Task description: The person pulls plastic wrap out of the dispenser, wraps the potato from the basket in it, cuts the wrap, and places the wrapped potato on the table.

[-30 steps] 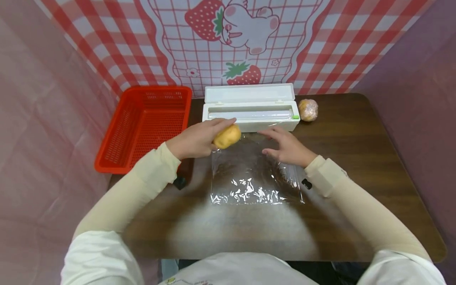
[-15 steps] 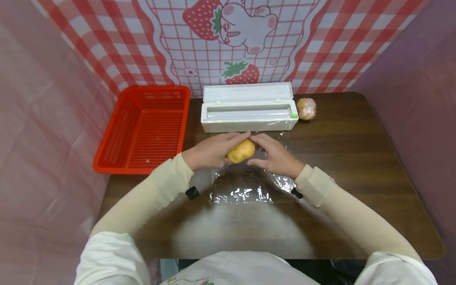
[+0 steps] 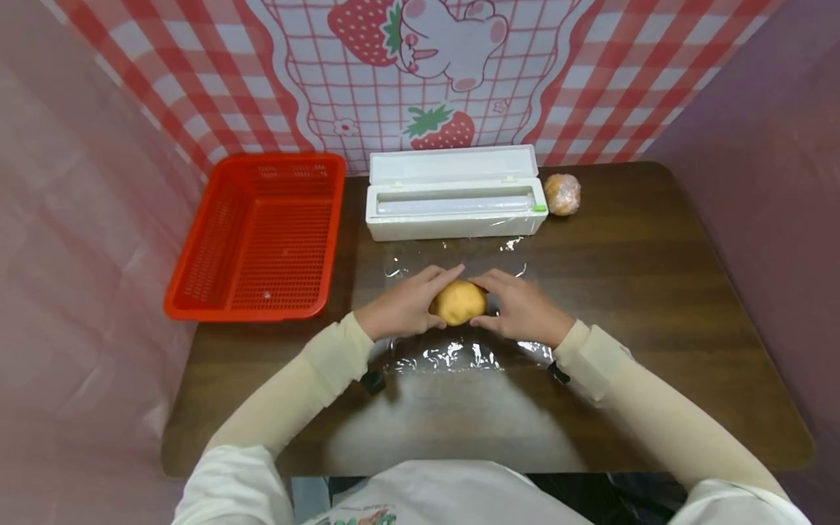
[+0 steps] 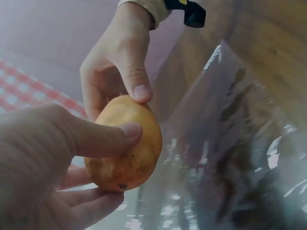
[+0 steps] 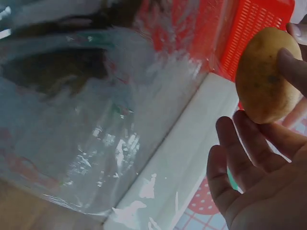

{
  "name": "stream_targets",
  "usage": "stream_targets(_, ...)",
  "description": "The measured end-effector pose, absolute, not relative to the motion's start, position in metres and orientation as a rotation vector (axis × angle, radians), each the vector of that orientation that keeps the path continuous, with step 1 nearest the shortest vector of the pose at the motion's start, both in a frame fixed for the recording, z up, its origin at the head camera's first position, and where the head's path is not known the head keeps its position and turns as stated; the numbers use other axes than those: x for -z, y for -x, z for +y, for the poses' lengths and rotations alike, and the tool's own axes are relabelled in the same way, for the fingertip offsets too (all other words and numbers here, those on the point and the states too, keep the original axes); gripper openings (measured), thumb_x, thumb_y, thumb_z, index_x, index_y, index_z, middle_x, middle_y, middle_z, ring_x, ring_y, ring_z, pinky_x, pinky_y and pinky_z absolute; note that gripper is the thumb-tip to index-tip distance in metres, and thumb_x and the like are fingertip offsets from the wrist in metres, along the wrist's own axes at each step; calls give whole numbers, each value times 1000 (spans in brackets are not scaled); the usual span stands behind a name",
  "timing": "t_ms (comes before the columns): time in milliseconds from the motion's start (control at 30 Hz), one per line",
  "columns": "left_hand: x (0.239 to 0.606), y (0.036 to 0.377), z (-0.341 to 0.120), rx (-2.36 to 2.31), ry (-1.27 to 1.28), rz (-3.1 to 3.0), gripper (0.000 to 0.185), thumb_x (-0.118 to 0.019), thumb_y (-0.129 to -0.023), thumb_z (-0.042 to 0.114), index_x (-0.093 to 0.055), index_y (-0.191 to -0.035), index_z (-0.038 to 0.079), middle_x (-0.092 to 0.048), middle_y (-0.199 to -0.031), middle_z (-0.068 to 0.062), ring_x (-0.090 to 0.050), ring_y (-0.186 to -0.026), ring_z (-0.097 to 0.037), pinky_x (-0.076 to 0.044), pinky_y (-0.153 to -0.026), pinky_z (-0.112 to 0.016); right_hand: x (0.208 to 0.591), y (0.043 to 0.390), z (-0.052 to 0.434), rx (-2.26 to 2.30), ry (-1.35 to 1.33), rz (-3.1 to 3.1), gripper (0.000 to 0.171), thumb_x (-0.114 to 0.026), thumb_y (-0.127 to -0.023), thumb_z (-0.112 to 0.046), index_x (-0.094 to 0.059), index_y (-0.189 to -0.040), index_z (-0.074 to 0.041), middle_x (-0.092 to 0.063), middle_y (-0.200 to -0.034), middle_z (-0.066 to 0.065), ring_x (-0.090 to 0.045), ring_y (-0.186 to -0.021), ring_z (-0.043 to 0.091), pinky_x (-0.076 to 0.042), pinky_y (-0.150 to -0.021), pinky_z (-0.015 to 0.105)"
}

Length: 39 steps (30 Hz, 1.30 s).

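Observation:
A yellow potato (image 3: 461, 302) is held between both hands above a sheet of clear plastic wrap (image 3: 453, 357). My left hand (image 3: 402, 306) grips its left side; in the left wrist view the thumb lies across the potato (image 4: 127, 155) and the fingers curl below. From the right, my right hand (image 3: 525, 308) pinches the other end between thumb and fingers. The right wrist view shows fingertips against the lower end of the potato (image 5: 264, 79). Behind the hands, the wrap runs from a white dispenser box (image 3: 456, 227) with its lid raised and a roll inside.
A red plastic basket (image 3: 315, 292) stands at the left of the wooden table (image 3: 656, 306). Beside the dispenser's right end sits a round, wrapped yellowish item (image 3: 562, 195). A red-and-white checked cloth (image 3: 630, 73) hangs behind.
The left hand has carried the potato right and toward the body, over the wrap. The right hand has come in from the dispenser side and now holds the potato too.

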<state>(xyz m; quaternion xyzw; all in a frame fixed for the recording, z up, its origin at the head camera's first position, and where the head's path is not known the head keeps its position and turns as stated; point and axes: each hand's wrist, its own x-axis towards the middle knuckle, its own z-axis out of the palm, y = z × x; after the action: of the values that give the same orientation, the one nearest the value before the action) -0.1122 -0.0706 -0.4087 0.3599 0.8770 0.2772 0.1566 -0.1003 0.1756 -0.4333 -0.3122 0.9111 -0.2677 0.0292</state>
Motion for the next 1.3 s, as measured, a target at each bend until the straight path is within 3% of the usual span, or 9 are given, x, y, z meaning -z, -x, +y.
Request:
stream_targets(100,423,108,-70,-834,-994,2507,101,-86,-81,15,-25,-161,11,-51,-139,-14,-57,-118,-26,-49,-101,-40,440,97,175,727,955,2814,68,-89,-76,-32,-62,-131,-3,-66,-115,10,-66,-96,25,-56,-83,46)
stream_targets(300,443,100,-68,-888,-965,2498,100,-88,-77,15,-29,-157,3,-54,-140,-17,-55,-126,-29,-44,-107,-41,449,87,174,633,904,2806,68,-87,-78,-36,-62,-130,0,-64,-125,21,-64,-109,38,-52,-94,54)
stream_targets(567,464,88,-64,-967,-943,2529,87,-85,-82,15,-38,-154,2,-53,-145,-16,-53,-131,-30,-39,-112,-40,464,80,179,647,892,2824,68,-87,-77,-37,-63,-129,0,-63,-119,15,-64,-102,32,-53,-89,51)
stream_targets(800,472,81,-65,-1023,-943,2561,68,-83,-84,15,-52,-144,4,-59,-134,-10,-58,-122,-25,-45,-105,-39,471,77,179,687,842,2820,70,-87,-78,-37,-61,-132,-1,-62,-120,12,-63,-102,31,-53,-87,51)
stream_targets(1133,466,77,-64,-892,-912,2576,74,-83,-85,21,-48,-150,10,-52,-144,-10,-56,-126,-30,-46,-104,-46,464,77,185,731,827,2788,79,-86,-78,-38,-56,-139,2,-58,-129,17,-61,-111,37,-51,-95,55)
stream_targets(1300,463,75,-64,-814,-928,2664,86,-84,-84,28,-39,-155,14,-37,-156,-15,-49,-133,-37,-47,-101,-55,458,82,193,741,854,2844,73,-83,-82,-36,-56,-139,1,-57,-128,17,-60,-112,37,-49,-97,56)
